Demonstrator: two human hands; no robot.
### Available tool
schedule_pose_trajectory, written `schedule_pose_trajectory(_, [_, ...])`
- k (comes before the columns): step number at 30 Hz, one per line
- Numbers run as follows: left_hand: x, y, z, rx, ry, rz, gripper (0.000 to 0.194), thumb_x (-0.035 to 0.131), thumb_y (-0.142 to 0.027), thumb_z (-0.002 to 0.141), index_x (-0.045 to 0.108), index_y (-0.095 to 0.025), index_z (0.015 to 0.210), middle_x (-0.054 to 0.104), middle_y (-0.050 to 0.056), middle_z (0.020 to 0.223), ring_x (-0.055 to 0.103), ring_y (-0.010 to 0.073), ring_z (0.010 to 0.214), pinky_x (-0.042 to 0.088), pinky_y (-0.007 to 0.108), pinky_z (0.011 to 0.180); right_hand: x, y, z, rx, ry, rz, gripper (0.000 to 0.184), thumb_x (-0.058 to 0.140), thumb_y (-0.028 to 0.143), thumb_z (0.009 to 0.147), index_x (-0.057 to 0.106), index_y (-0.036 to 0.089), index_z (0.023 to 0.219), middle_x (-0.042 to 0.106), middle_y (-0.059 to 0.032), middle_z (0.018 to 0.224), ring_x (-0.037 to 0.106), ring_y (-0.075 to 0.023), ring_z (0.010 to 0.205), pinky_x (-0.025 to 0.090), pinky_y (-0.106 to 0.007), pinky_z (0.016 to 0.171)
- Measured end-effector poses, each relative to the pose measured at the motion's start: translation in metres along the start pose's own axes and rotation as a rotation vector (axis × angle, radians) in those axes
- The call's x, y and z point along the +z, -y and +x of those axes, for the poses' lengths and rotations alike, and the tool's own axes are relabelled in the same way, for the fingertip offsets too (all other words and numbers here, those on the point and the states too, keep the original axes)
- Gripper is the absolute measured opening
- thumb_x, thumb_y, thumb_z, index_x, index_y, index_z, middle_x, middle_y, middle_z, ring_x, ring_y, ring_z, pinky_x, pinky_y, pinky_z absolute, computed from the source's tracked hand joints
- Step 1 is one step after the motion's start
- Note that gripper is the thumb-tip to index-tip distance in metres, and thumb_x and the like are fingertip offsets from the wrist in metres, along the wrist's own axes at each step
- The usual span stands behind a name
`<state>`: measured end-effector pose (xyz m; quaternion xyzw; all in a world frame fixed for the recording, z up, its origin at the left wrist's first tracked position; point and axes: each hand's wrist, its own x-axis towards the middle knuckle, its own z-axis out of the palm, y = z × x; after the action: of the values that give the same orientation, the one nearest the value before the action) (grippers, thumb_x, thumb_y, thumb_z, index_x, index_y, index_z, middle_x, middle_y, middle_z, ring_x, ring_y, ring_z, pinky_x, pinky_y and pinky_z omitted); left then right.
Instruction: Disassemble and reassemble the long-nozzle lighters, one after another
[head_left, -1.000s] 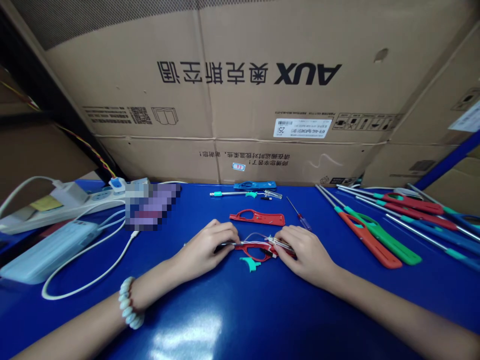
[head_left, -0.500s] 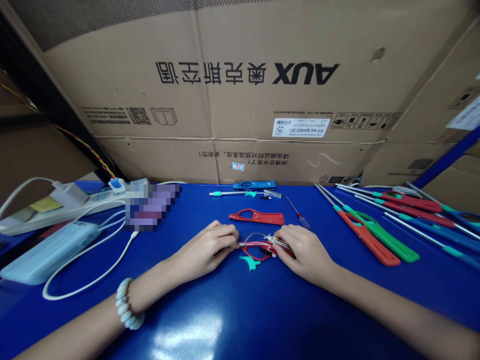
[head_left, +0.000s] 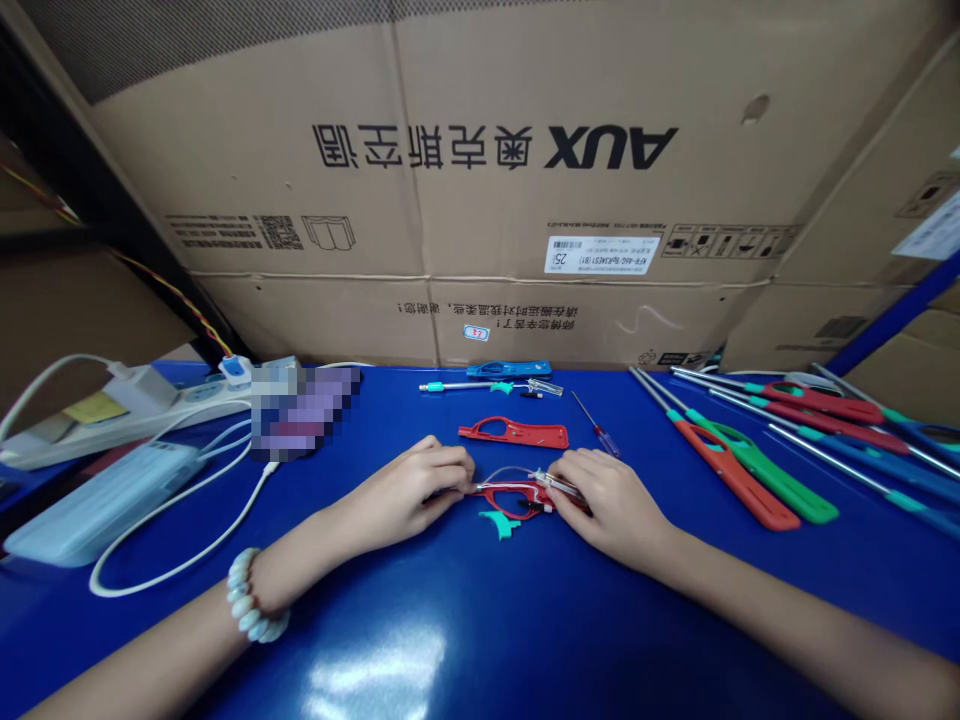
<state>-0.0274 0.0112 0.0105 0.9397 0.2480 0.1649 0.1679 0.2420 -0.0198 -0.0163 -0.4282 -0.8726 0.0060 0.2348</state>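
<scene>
amid one blue table (head_left: 525,620), clamping with one left hand (head_left: 420,490) (left end) and one right hand (head_left: 611,495) (right end) one wired red handle half (head_left: 526,490); beyond, one other red half (head_left: 525,434), one screwdriver (head_left: 602,433); just in front, one teal trigger (head_left: 502,524)

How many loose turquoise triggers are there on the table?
2. One trigger lies on the near side of the red handle half; the other trigger is farther back, near the metal tube. More may be hidden under the left hand or right hand.
</scene>
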Motion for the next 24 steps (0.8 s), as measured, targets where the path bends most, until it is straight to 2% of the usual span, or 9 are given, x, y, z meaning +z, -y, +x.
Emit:
schedule_pose_trajectory(12, [0.003,-0.006,0.002,-0.007,0.004,0.075,0.018,0.043,-0.014,0.096,0.061,-0.016,0.093,0.059,0.005,0.099,0.053,0.0159,0.086,0.037,0.029,0.081,-0.001,0.001,0.001,-0.009,0.008,-0.036,0.017,0.046,0.024,0.092,0.056,0.017,0.079,0.063,-0.0048,0.077,0.053,-0.0174,0.068,0.039,-0.029,0.065])
schedule_pose_trajectory(24, [0.002,-0.006,0.001,-0.004,0.027,0.074,0.016,0.041,-0.012,0.095,0.057,-0.017,0.094,0.057,0.005,0.098,0.052,0.0165,0.088,0.037,0.029,0.082,-0.026,-0.005,0.003,0.045,0.060,0.182,0.012,0.047,0.020,0.090,0.057,0.018,0.086,0.061,-0.0029,0.079,0.055,-0.0142,0.066,0.042,-0.025,0.061])
